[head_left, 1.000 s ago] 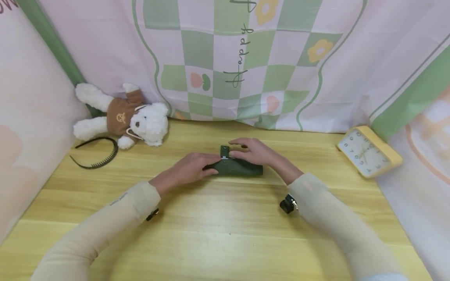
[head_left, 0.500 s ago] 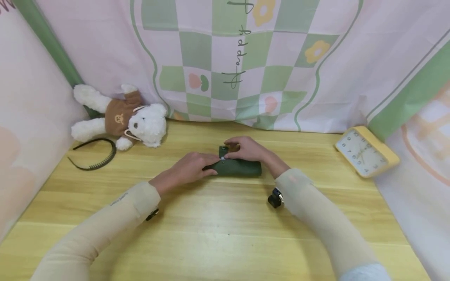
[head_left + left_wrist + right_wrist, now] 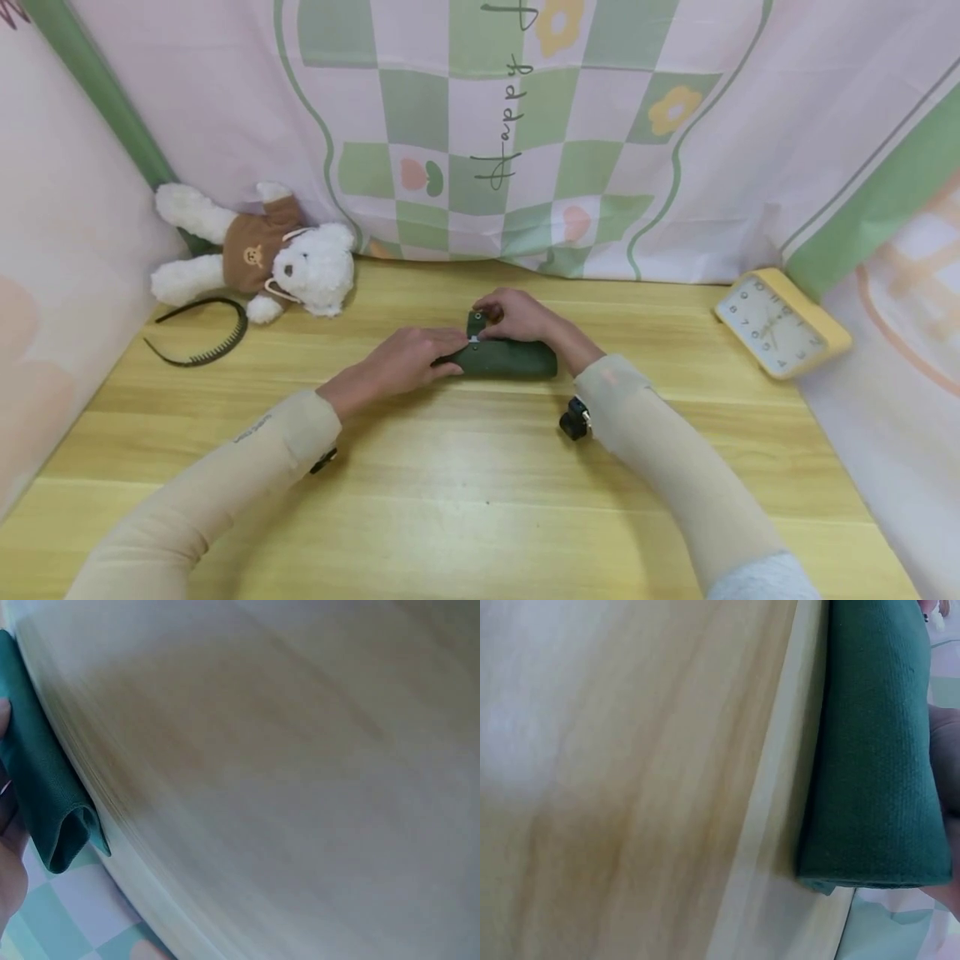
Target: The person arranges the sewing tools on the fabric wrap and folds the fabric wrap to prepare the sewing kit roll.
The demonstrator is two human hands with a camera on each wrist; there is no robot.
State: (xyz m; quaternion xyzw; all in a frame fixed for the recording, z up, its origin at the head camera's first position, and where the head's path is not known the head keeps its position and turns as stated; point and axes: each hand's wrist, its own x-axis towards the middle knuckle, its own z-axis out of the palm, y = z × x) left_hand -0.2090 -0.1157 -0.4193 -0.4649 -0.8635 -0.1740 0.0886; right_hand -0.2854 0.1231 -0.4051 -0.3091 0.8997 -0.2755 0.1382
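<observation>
A dark green fabric roll pouch lies crosswise on the table, with a short snap strap standing up from its far edge. My left hand grips its left end, thumb along the front and fingers over the top. With fingers bent, my right hand pinches at the strap, thumb low beside it near the roll's upper edge. In the left wrist view, the open rolled end of the pouch shows beside the hand. The right wrist view has the other end of the pouch, with the right hand partly hidden behind.
A white plush bear in a brown top lies at the back left, beside a black toothed headband. A yellow alarm clock stands at the right. A checked curtain hangs behind the wooden table.
My right hand has shifted slightly left, its fingers bending in from a raised pose to the strap. The left hand keeps its hold on the roll pouch.
</observation>
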